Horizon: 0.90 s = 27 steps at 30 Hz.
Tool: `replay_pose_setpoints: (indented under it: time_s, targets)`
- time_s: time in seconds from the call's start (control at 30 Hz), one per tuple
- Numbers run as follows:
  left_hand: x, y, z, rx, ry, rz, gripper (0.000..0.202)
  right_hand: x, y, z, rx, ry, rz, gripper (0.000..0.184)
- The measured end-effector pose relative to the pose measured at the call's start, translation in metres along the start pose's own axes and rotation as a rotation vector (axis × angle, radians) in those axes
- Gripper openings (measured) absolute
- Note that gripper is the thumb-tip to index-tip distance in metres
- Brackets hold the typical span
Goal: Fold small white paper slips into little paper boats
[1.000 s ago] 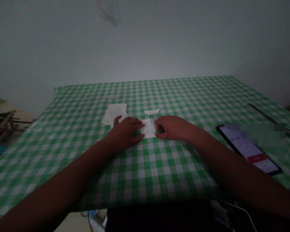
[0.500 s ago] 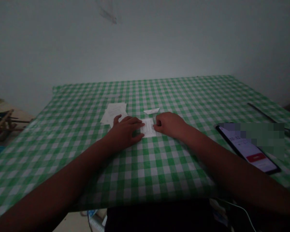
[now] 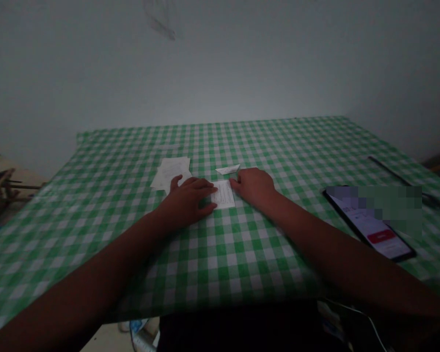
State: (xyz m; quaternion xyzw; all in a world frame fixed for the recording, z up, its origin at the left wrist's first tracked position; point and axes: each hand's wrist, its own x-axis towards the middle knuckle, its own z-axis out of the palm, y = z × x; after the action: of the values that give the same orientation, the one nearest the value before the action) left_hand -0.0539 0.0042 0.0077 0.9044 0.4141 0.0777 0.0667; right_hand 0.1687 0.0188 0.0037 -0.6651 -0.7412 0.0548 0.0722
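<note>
A small printed sheet of paper [image 3: 225,194] lies flat on the checked cloth between my hands. My left hand [image 3: 187,198] rests with spread fingers, its fingertips and thumb on the sheet's left edge. At the sheet's upper right corner, my right hand [image 3: 255,186] is closed, its thumb against the paper's edge and its other fingers curled out of sight. Just beyond the sheet is a small folded paper piece [image 3: 228,169], shaped like a boat. Several loose white papers [image 3: 171,171] overlap behind my left hand, which partly covers them.
A green-and-white checked tablecloth [image 3: 220,266] covers the table, which reaches a plain wall [image 3: 220,63]. To the right lies a phone [image 3: 374,230] with its screen lit, and past it a thin dark rod-like object [image 3: 392,172]. A pale cable [image 3: 370,322] hangs below the table's front edge.
My right hand has shifted slightly up along the sheet's right edge, its thumb now at the upper corner. My left hand stays in place on the paper. The view has moved slightly.
</note>
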Motion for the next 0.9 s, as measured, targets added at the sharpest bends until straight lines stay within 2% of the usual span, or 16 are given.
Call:
replay_pose_setpoints:
  time_s: [0.13,0.23,0.37,0.57,0.9]
  targets:
    - [0.0,-0.001,0.001,-0.008,0.001,-0.006,0.04,-0.009,0.007,-0.008,0.182,-0.003,-0.297,0.016]
    - [0.0,-0.002,0.001,-0.009,0.01,0.005,0.04,-0.018,0.009,-0.012,0.342,-0.033,-0.424,0.014]
    - [0.0,-0.003,0.002,-0.013,0.017,0.016,0.04,-0.018,0.007,-0.011,0.414,-0.087,-0.389,0.016]
    - [0.0,-0.003,0.003,-0.018,0.019,0.014,0.04,-0.004,0.008,-0.004,0.386,-0.051,-0.311,0.028]
    - [0.0,-0.001,0.0,-0.016,0.01,0.009,0.039,-0.005,0.011,0.001,0.407,-0.01,-0.374,0.032]
